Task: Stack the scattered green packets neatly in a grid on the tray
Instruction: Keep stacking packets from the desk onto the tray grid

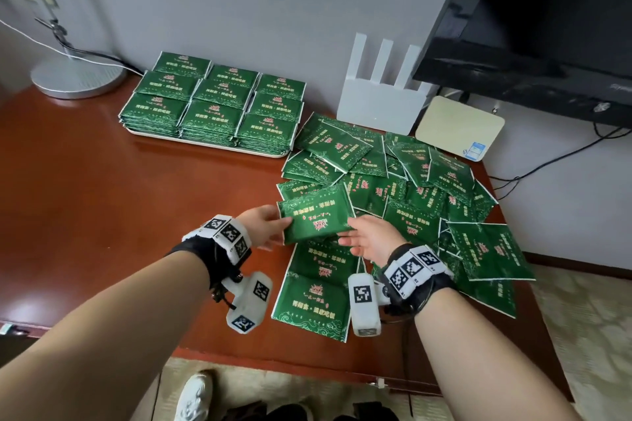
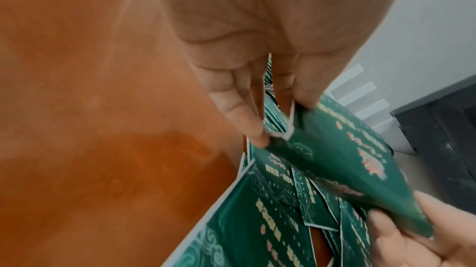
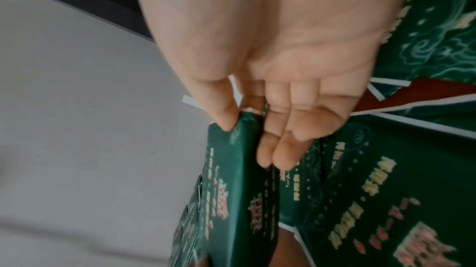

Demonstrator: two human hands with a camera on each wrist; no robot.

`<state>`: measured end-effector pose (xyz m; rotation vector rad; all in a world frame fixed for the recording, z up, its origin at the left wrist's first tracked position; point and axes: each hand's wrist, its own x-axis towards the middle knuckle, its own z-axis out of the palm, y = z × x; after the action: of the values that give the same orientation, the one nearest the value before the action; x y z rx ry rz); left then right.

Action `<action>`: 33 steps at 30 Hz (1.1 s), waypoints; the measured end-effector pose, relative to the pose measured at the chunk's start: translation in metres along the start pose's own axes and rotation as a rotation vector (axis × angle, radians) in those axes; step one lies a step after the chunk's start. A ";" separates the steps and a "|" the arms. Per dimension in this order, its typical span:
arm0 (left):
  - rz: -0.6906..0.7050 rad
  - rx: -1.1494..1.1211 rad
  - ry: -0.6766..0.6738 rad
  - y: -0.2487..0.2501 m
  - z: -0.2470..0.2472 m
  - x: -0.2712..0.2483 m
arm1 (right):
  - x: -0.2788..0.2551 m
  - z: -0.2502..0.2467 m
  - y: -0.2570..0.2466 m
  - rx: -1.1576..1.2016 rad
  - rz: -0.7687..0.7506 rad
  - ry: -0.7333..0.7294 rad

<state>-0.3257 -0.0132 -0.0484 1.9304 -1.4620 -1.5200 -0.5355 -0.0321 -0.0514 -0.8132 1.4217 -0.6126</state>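
Note:
A green packet (image 1: 316, 215) hangs just above the scattered pile of green packets (image 1: 410, 191) on the right of the table. My left hand (image 1: 278, 224) pinches its left end, with thumb and fingers closed on a corner in the left wrist view (image 2: 282, 122). My right hand (image 1: 349, 229) pinches the right end between thumb and fingers (image 3: 249, 143). The packet (image 3: 226, 190) runs away from that hand edge-on. At the back left, the white tray (image 1: 205, 144) carries tidy stacks of packets (image 1: 212, 106) in a three-wide grid.
A white router (image 1: 379, 102) and a beige box (image 1: 460, 126) stand behind the pile, under a black TV (image 1: 547, 27). A lamp base (image 1: 77, 79) sits at the far left. Bare wooden tabletop (image 1: 102, 198) spreads to the left. The pile overhangs the table's right edge.

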 end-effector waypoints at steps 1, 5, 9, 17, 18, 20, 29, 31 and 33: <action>-0.012 -0.016 -0.002 0.002 -0.002 0.003 | 0.000 0.001 0.000 -0.017 0.015 0.002; -0.033 -0.022 0.024 0.005 -0.013 0.014 | -0.002 0.004 0.006 -0.230 -0.032 0.039; -0.037 0.036 0.067 -0.002 -0.028 0.025 | -0.005 0.003 0.016 -0.601 -0.047 0.191; 0.073 0.085 0.073 -0.014 -0.044 0.044 | -0.020 0.013 0.043 -0.945 0.186 0.319; 0.084 0.076 0.049 -0.013 -0.045 0.045 | -0.020 0.016 0.045 -0.948 0.196 0.343; 0.112 0.081 -0.008 -0.015 -0.046 0.046 | -0.020 0.022 0.047 -0.929 0.252 0.366; 0.284 0.410 -0.078 -0.025 -0.064 0.048 | -0.026 0.045 0.057 -0.846 0.324 0.464; 0.317 0.581 -0.149 -0.023 -0.066 0.044 | -0.027 0.052 0.060 -0.871 0.331 0.483; 0.353 0.684 -0.211 -0.019 -0.067 0.040 | -0.028 0.057 0.060 -0.826 0.332 0.506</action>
<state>-0.2612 -0.0603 -0.0573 1.6979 -2.5101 -1.1751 -0.4868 0.0331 -0.0843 -1.0574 2.2770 0.0737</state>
